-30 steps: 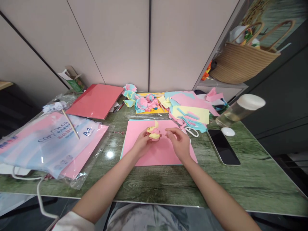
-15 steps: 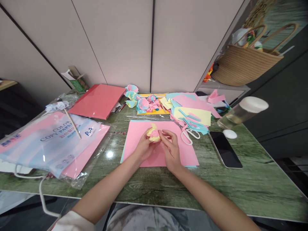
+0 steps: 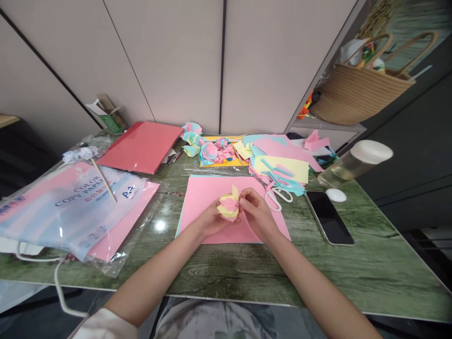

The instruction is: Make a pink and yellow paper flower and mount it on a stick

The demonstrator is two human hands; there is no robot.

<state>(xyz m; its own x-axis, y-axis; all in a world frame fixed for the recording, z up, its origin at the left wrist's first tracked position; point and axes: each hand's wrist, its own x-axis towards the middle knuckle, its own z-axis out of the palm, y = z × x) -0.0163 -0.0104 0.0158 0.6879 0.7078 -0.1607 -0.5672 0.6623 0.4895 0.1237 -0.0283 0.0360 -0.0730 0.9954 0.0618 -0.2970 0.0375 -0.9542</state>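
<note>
A yellow and pink paper flower [image 3: 229,208] is held in my left hand [image 3: 211,220], whose fingers wrap round it from the left and below. One yellow petal sticks up at its top. My right hand [image 3: 258,212] is closed in a pinch at the flower's right edge, thumb and forefinger together on the paper there. Beneath both hands lies a stack of pink paper [image 3: 201,190] with a blue sheet showing at its edge. White-handled scissors [image 3: 273,201] rest at the stack's upper right.
Finished-looking paper flowers [image 3: 208,152] and colored scraps [image 3: 282,165] lie at the back. A phone [image 3: 329,217], a lidded bottle [image 3: 353,162] and a small white case [image 3: 336,195] are on the right. Left are a red folder [image 3: 141,147] and a plastic paper pack [image 3: 77,202].
The flower has turned in my left hand and moved slightly down and right, its upright petal now on the right. My right hand has shifted right, its fingers drawn closer together.
</note>
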